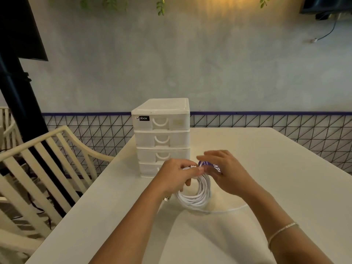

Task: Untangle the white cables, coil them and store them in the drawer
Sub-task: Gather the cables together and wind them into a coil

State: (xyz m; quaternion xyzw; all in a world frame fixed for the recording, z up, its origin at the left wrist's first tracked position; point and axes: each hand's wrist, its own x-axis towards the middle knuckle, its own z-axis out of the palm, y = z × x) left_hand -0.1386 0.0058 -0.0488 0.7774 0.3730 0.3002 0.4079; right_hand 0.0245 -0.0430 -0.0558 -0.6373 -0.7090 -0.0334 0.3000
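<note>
Both hands work just in front of the drawer unit (pixel 161 137), which stands on the tabletop (pixel 266 168) with all its drawers closed. The left hand (pixel 176 177) has its grip closed around the top of the coiled white cable (pixel 196 196), pinching the loops together, while the coil hangs down to rest on the tabletop. The right hand (pixel 226 173) has its fingers curled around a purple strap (pixel 209 165) at the same spot, apparently to bind the coil. To do this well, the left grip should keep all the loops bunched tight at one point while the right hand pulls the strap snug around them, so no loop slips free. A loose tail of cable (pixel 228 209) trails right across the tabletop and probably needs tucking into the coil first. The binding point itself is hidden behind the fingers, so whether the strap already circles the bundle cannot be told. The strap's lettering is cut off, and the lowest drawer is partly covered by the hands.
</note>
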